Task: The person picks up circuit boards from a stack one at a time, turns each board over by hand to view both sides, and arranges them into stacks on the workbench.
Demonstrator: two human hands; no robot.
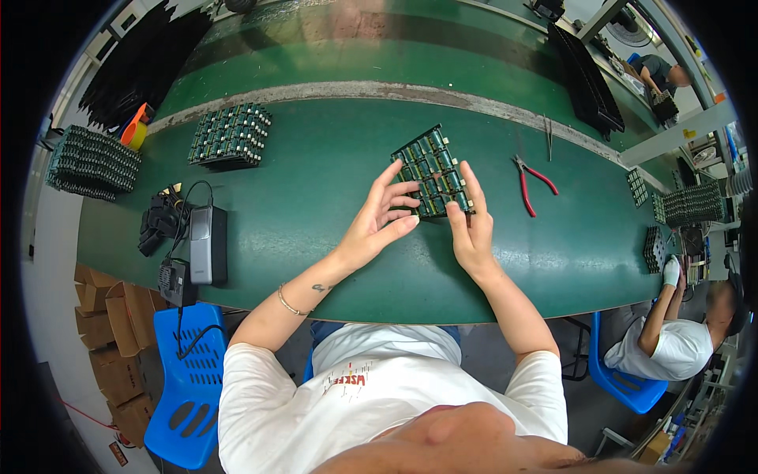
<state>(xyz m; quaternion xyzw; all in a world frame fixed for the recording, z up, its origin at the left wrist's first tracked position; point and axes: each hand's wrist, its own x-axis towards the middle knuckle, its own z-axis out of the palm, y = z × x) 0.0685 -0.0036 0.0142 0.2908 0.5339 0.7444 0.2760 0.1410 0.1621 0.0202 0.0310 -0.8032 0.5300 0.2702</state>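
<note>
Partly, right hand [472, 229] covers the circuit board [430, 171] (lower corner hidden).

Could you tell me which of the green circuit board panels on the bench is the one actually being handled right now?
The single panel at the bench's middle, gripped by both the left hand and right hand. The other boards sit in untouched stacks farther off.
</note>
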